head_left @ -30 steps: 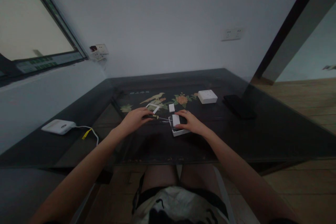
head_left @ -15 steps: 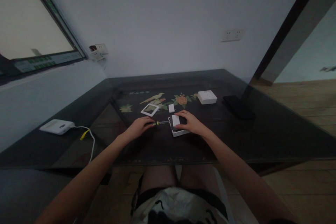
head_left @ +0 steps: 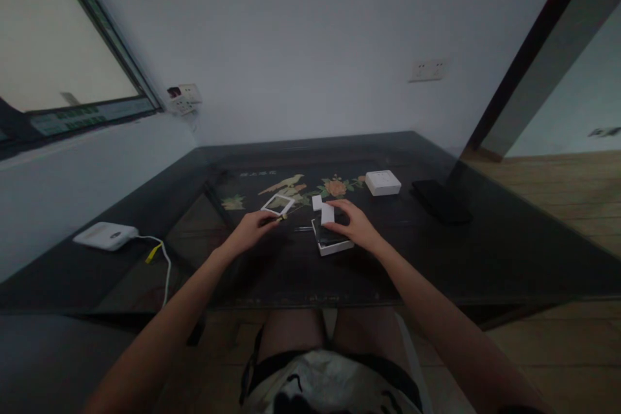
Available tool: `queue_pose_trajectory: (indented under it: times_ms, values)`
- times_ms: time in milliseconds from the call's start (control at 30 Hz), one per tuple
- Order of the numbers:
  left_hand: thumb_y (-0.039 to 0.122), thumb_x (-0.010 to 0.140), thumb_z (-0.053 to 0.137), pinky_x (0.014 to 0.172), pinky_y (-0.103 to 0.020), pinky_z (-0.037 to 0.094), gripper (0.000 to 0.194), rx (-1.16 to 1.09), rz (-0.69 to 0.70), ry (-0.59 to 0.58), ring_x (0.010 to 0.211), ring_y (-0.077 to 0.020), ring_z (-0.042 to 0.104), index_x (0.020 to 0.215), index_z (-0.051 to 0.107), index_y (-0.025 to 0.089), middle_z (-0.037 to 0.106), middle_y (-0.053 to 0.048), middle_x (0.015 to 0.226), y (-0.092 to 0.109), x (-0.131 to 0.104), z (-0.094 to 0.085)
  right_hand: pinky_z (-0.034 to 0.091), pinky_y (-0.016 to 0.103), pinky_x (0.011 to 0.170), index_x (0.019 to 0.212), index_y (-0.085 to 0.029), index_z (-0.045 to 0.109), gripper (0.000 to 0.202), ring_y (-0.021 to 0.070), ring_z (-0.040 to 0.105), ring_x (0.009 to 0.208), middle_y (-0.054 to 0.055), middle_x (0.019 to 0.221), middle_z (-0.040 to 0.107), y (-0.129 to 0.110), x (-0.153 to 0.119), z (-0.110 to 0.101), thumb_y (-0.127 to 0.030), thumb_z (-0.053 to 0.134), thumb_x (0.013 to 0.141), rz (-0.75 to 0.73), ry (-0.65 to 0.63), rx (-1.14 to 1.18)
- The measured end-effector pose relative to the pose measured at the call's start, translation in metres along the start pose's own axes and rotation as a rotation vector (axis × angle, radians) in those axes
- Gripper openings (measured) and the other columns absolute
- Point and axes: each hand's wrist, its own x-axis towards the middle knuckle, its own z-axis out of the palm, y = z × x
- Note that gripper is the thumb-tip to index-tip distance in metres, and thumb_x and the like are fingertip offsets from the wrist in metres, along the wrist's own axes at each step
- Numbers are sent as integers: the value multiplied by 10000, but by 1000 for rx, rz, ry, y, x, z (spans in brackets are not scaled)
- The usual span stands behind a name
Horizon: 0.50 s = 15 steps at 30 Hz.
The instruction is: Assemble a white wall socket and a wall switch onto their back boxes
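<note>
Between the thumb and fingers of my right hand [head_left: 353, 224] is a small white rectangular panel [head_left: 327, 214], lifted above an open white box-like housing [head_left: 336, 248] with a dark inside. My left hand [head_left: 253, 228] is closed on the handle of a screwdriver [head_left: 282, 218], beside a white square frame [head_left: 278, 204] lying on the table. Another small white piece [head_left: 317, 202] lies just behind the held panel. The screwdriver's shaft is hard to make out.
On the dark table [head_left: 388, 272], a closed white socket box [head_left: 383, 182] and a black phone-like object [head_left: 440, 201] lie at the right. A white device [head_left: 105, 235] with a cable [head_left: 168, 265] is at the left.
The white panel in my right hand has risen off the open housing. My left hand has drawn the screwdriver back from the housing, slightly left and up towards the frame.
</note>
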Motion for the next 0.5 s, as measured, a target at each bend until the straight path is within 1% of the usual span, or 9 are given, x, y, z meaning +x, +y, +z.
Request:
queue_pose_trajectory:
  times_ms: [100, 133, 200, 267, 333, 367, 400, 500]
  values:
    - [488, 792, 564, 718, -282, 486, 394, -118, -112, 49, 785, -205, 655, 971, 698, 163, 723, -57, 869, 9, 15, 6, 446, 410, 928, 1202, -200, 570, 504, 242, 564, 1093, 110, 1174, 602, 3, 11, -3, -405, 689, 758, 61, 85, 12]
    - [502, 779, 571, 693, -274, 481, 402, -170, -138, 64, 758, -198, 650, 939, 704, 157, 719, -53, 835, 13, 22, 11, 454, 407, 913, 1209, -200, 567, 512, 242, 570, 1081, 110, 1176, 605, 4, 18, -3, -410, 688, 758, 69, 91, 1]
    - [520, 768, 569, 664, -261, 471, 419, -302, -180, 105, 740, -186, 644, 897, 705, 145, 712, -54, 811, 21, 36, 24, 454, 401, 907, 1210, -199, 569, 518, 239, 576, 1066, 108, 1170, 614, 8, 35, -3, -415, 691, 756, 56, 61, -67]
    - [516, 771, 553, 645, -253, 470, 431, -453, -238, 161, 736, -179, 647, 910, 692, 132, 712, -65, 819, 25, 47, 39, 438, 396, 924, 1185, -174, 589, 518, 244, 578, 1065, 120, 1148, 623, 12, 56, 2, -426, 703, 748, 27, -47, -225]
    - [495, 765, 554, 612, -251, 466, 436, -529, -280, 209, 702, -176, 648, 965, 665, 124, 710, -65, 789, 25, 54, 52, 418, 391, 938, 1183, -148, 599, 536, 266, 564, 1095, 145, 1139, 625, 16, 75, 11, -468, 682, 761, 39, -230, -479]
    - [484, 760, 560, 599, -249, 461, 428, -519, -289, 214, 681, -175, 646, 966, 659, 122, 705, -60, 759, 24, 55, 57, 414, 394, 934, 1193, -150, 599, 558, 279, 563, 1094, 153, 1145, 621, 18, 84, 16, -501, 666, 765, 51, -319, -598]
    - [473, 761, 561, 591, -249, 457, 413, -488, -284, 215, 664, -173, 642, 959, 657, 124, 698, -52, 730, 22, 55, 61, 411, 401, 932, 1187, -154, 610, 571, 294, 565, 1088, 161, 1150, 620, 20, 90, 22, -516, 676, 750, 52, -362, -638]
    - [443, 777, 548, 601, -253, 457, 357, -375, -248, 198, 647, -169, 635, 913, 663, 133, 687, -33, 693, 14, 51, 64, 405, 402, 935, 1158, -184, 635, 547, 306, 563, 1092, 159, 1175, 616, 27, 103, 37, -512, 701, 726, 54, -437, -687]
